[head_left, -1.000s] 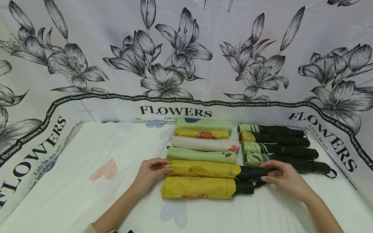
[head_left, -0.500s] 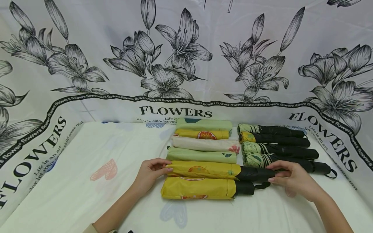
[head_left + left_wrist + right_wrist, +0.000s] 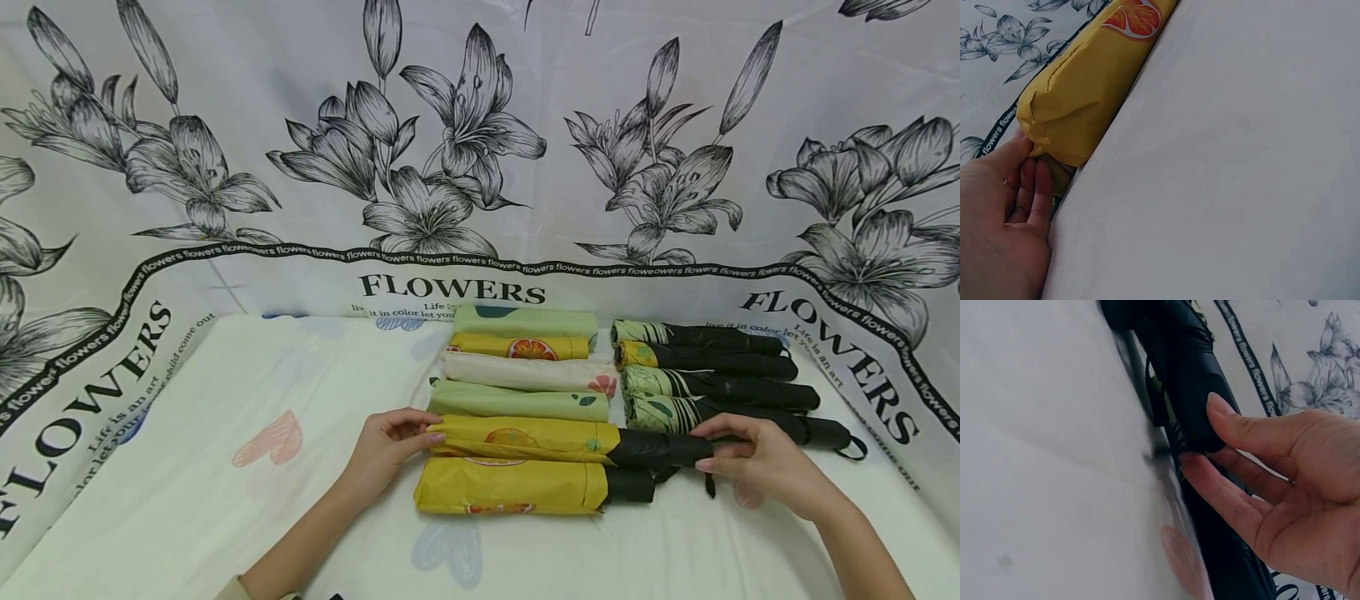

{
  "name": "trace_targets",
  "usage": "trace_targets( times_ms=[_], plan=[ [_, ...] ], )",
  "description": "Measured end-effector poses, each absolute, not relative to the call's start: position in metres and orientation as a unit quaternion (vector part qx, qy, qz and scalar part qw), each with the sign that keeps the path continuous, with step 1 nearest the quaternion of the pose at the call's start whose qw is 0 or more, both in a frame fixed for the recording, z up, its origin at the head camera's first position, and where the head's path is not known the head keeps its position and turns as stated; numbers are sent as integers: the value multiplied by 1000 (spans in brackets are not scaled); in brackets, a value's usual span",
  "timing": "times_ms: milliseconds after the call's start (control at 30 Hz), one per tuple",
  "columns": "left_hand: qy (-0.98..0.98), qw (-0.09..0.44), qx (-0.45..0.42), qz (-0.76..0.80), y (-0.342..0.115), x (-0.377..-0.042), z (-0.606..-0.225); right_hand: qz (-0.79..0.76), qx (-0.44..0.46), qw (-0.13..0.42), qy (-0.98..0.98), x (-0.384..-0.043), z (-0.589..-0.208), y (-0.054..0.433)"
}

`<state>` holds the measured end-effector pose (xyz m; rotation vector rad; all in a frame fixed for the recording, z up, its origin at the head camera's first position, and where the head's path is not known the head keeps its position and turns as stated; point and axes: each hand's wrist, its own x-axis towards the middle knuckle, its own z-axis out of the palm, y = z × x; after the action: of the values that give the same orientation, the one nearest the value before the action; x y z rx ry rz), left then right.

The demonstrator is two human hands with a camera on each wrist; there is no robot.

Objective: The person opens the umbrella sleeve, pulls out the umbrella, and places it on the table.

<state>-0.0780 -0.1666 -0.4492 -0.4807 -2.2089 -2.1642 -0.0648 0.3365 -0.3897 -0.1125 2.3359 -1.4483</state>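
From here I see a white fabric backdrop (image 3: 558,58) with line-drawn flowers (image 3: 474,104) rising behind a pale, heart-patterned cloth (image 3: 187,500).

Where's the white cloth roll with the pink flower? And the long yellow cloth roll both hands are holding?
White cloth roll with the pink flower (image 3: 528,372): head view, middle of its plain white cloth.
Long yellow cloth roll with a black end (image 3: 564,439): head view, on its yellow part.

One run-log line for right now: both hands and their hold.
left hand: pinches yellow sleeve, second from front | right hand: grips black umbrella end | umbrella end: protrudes from sleeve
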Motion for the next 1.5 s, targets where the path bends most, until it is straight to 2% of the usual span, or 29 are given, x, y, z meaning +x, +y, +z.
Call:
trace_targets(
  times_ms=[500,800,1267,1500],
  plan=[
    [-705,0,-153,-692,-167,-78,-449,-450,-35,150,880,-63,-387,353],
    [-702,2,-154,-695,-167,-77,-449,-478,-32,175,860,-66,-388,360],
    [-706,3,-157,-690,-166,-77,-448,-441,-39,149,884,-65,-388,374],
    [-708,1,-151,-690,-166,-77,-448,-499,-59,180,846,-65,-392,387]
  ],
)
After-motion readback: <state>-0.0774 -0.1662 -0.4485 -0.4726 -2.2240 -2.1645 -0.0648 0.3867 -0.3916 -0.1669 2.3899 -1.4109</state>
